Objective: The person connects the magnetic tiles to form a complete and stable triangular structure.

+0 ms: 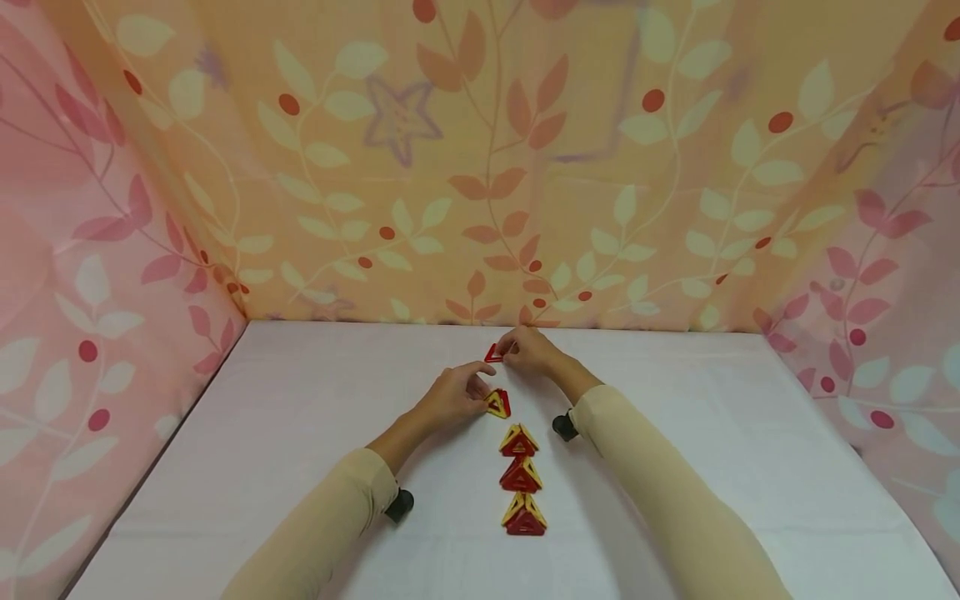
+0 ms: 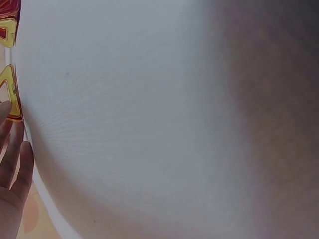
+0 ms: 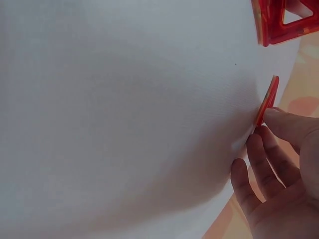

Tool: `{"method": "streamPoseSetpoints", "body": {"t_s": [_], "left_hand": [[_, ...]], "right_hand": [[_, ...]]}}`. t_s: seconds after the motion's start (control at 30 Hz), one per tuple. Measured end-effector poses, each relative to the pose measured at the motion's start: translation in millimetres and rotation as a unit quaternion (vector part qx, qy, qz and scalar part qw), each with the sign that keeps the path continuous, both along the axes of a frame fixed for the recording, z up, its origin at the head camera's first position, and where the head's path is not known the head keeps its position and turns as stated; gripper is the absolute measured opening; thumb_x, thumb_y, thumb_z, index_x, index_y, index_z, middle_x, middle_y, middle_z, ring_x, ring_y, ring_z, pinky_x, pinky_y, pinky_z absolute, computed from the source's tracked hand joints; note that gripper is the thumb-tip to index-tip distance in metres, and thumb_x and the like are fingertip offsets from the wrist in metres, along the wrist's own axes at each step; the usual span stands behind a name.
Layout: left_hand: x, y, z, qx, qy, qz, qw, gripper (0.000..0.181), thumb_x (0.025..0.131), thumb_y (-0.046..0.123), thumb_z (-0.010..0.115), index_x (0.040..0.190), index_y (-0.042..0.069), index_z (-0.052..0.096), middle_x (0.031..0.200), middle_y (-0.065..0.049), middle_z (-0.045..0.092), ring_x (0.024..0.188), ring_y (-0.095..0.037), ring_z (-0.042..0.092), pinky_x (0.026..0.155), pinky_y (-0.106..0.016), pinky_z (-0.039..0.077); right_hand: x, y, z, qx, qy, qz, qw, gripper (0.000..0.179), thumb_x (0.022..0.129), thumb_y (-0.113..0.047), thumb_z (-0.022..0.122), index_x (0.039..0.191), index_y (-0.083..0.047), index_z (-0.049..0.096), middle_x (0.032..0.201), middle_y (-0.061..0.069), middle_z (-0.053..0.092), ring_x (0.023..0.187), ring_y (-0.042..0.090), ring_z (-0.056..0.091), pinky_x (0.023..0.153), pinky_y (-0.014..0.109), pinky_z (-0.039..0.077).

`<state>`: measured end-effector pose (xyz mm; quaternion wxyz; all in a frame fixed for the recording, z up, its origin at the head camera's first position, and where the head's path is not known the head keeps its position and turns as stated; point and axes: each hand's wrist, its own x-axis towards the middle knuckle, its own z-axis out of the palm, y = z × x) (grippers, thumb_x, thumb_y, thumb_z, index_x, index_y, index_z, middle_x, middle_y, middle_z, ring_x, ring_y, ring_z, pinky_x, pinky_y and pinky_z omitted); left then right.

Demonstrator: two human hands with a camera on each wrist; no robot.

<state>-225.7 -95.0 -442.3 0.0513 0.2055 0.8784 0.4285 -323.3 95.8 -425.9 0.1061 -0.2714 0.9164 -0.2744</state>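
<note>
Near the far end of the table, my right hand (image 1: 528, 350) pinches a red triangular magnetic tile (image 1: 492, 354) between thumb and fingers; in the right wrist view the red tile (image 3: 267, 102) stands edge-on. Just nearer, my left hand (image 1: 455, 395) holds a small red-and-yellow pyramid of triangular magnetic tiles (image 1: 498, 403) at its left side. The left wrist view shows the thumb on a yellow face (image 2: 14, 97) of it, other fingers spread below. Part of the red tile is hidden behind the right fingers.
Three more red-and-yellow pyramids, the far one (image 1: 519, 440), the middle one (image 1: 521, 474) and the near one (image 1: 524, 515), line up toward me on the white-covered table (image 1: 300, 433). Patterned cloth (image 1: 465, 167) hangs along the back and both sides.
</note>
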Motion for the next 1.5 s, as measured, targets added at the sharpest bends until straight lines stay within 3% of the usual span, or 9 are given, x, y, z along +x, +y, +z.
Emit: {"method": "streamPoseSetpoints", "body": {"t_s": [0.43,0.7,1.0,1.13,1.33,1.5], "left_hand": [[1.1,0.8,5.5,0.004,0.014,-0.007,0.9999,0.047,0.080,-0.005,0.077,0.124,0.001,0.060,0.089,-0.003,0.071,0.082,-0.014,0.066,0.079,-0.033,0.055],[1.6,1.5,4.4,0.002,0.016,-0.005,0.9999,0.048,0.080,-0.005,0.077,0.124,0.001,0.060,0.089,-0.002,0.071,0.081,-0.013,0.065,0.078,-0.032,0.054],[1.6,2.1,2.7,-0.002,0.011,-0.001,0.9999,0.047,0.081,-0.004,0.076,0.125,0.002,0.060,0.090,-0.002,0.070,0.082,-0.013,0.065,0.078,-0.032,0.054],[2.5,1.9,1.1,-0.004,0.009,0.004,0.9999,0.047,0.081,-0.003,0.077,0.125,0.003,0.060,0.091,-0.002,0.070,0.082,-0.013,0.065,0.080,-0.033,0.055],[2.7,0.9,-0.7,-0.006,0.010,0.009,0.9999,0.047,0.082,-0.003,0.077,0.125,0.003,0.060,0.091,-0.001,0.069,0.084,-0.014,0.065,0.081,-0.034,0.055],[3.6,1.9,-0.3,-0.006,0.009,0.007,0.9999,0.048,0.082,-0.003,0.077,0.126,0.002,0.060,0.092,-0.002,0.069,0.083,-0.014,0.065,0.081,-0.034,0.055]], "right_hand": [[6.1,14.9,2.3,0.025,0.031,0.019,0.9990,0.013,0.089,-0.003,0.066,0.099,-0.004,0.075,0.093,0.004,0.071,0.088,0.019,0.058,0.087,0.036,0.050],[16.3,27.7,1.2,0.019,0.039,0.042,0.9982,0.006,0.089,-0.003,0.069,0.086,-0.005,0.073,0.083,0.001,0.066,0.081,0.017,0.055,0.081,0.034,0.050],[30.8,45.9,-0.2,0.023,0.037,0.047,0.9980,0.007,0.089,-0.004,0.070,0.083,-0.008,0.071,0.081,-0.002,0.064,0.079,0.016,0.054,0.078,0.033,0.049],[37.2,53.0,-3.0,0.008,0.035,0.049,0.9981,0.002,0.088,-0.004,0.072,0.088,-0.006,0.072,0.082,-0.001,0.064,0.079,0.015,0.055,0.077,0.031,0.049],[42.7,59.3,-7.1,-0.009,0.018,0.039,0.9990,0.024,0.087,-0.003,0.072,0.112,-0.002,0.072,0.088,0.001,0.066,0.081,0.014,0.056,0.075,0.028,0.049],[47.6,61.3,-6.3,-0.018,-0.016,0.027,0.9994,0.027,0.088,-0.003,0.072,0.115,-0.001,0.071,0.087,0.000,0.064,0.079,0.014,0.055,0.073,0.028,0.048]]}}
